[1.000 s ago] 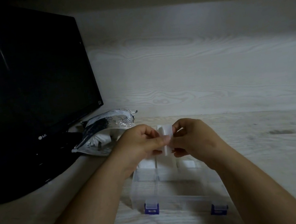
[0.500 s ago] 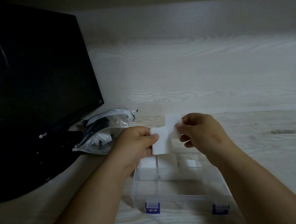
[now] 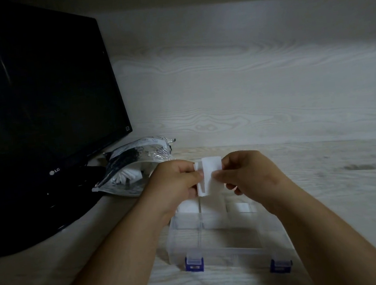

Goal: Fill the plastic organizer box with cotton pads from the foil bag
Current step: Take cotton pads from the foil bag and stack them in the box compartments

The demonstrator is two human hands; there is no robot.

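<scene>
White cotton pads (image 3: 208, 175) are held up above the clear plastic organizer box (image 3: 220, 250), which has two blue latches on its near side. My left hand (image 3: 178, 182) pinches the pads' left edge and my right hand (image 3: 245, 170) pinches the right edge. White pads (image 3: 187, 207) lie in the box's far compartments; the near ones look bare. The foil bag (image 3: 135, 168) lies open to the left, more white pads showing in its mouth.
A black monitor (image 3: 32, 95) on a black stand (image 3: 30, 223) fills the left side, just behind the bag. The pale wooden desk (image 3: 332, 195) runs to a wooden back wall (image 3: 245, 75).
A second ago both hands pinched a narrow pad stack edge-on. They then drew two pads apart, and now they have come back together with the pads overlapping, faces towards me.
</scene>
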